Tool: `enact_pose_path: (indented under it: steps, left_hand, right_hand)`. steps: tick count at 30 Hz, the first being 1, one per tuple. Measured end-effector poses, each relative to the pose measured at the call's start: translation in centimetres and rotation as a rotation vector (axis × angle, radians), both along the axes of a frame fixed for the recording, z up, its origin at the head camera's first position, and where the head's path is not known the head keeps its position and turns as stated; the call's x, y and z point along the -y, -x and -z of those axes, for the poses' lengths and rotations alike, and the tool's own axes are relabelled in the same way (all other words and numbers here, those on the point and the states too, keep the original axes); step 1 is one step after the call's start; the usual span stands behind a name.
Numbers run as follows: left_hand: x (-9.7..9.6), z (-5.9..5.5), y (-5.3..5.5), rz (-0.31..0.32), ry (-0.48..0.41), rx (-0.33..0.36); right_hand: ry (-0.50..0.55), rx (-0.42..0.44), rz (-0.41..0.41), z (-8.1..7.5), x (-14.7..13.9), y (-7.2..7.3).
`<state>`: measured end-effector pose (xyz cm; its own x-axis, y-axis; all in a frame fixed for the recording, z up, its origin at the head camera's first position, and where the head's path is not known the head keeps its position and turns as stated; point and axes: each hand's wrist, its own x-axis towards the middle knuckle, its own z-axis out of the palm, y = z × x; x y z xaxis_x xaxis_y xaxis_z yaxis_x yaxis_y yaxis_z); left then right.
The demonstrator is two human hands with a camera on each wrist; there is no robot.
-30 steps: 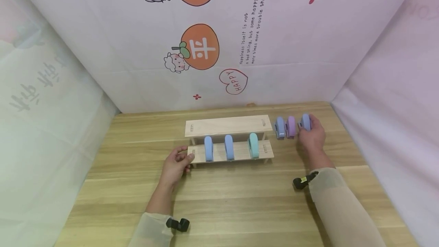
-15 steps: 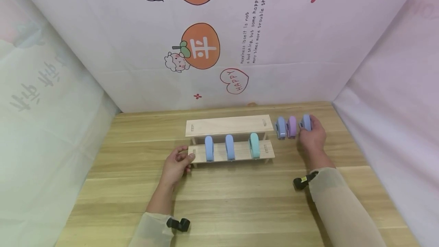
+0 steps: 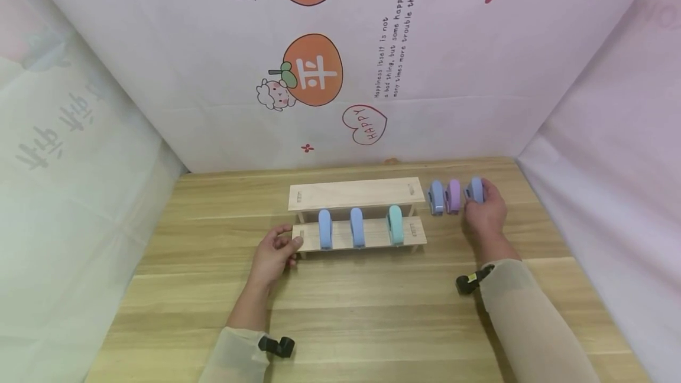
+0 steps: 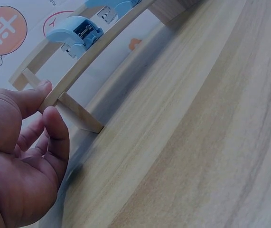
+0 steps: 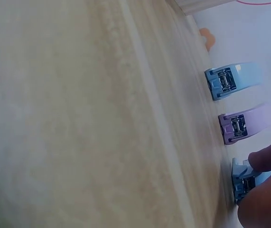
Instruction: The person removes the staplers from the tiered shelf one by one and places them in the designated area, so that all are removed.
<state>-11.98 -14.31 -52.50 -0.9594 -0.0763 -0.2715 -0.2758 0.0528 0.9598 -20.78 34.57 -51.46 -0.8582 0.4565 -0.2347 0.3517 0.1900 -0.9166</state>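
Note:
At the left end of the front step of a two-tier wooden rack (image 3: 372, 232), my left hand (image 3: 270, 259) pinches the board, thumb on top and fingers underneath. Two blue staplers (image 3: 357, 228) and a mint-green stapler (image 3: 395, 226) stand on that front step. My right hand (image 3: 486, 211) grips a blue stapler (image 3: 474, 190) between thumb and fingers, close over the table at the back right. In the right wrist view this stapler (image 5: 244, 183) is partly hidden by the fingers. Beside it stand a purple stapler (image 3: 452, 197) and another blue stapler (image 3: 436, 198).
The rack's rear, higher step (image 3: 353, 194) bears nothing. A wood-grain table (image 3: 351, 312) lies under everything, backed by a printed white cloth (image 3: 436, 75). White cloth also hangs along both sides. The two loose staplers stand just right of the rack.
The whole scene shifts very slightly in the head view. Both hands keep their hold and place; nothing else visibly moves.

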Motion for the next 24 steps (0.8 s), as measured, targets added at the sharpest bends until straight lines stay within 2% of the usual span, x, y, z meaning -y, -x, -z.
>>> enact_pose_path:
  steps: [7, 15, 19, 24]
  left_hand:
    - [-0.1, 0.1, 0.1, -0.006, -0.016, 0.0]
    - [-0.1, 0.0, 0.0, 0.0, 0.006, 0.004]
    - [-0.1, -0.2, -0.1, 0.004, 0.019, -0.001]
    - [0.0, -0.1, -0.1, 0.002, 0.024, 0.001]
  right_hand:
    - [-0.045, 0.017, 0.009, 0.2, -0.4, 0.1]
    - [0.017, -0.025, 0.026, 0.0, -0.4, -0.3]
    - [0.007, -0.053, 0.029, -0.1, -0.5, -0.5]
    - [0.035, -0.043, 0.046, -0.4, -0.5, -0.9]
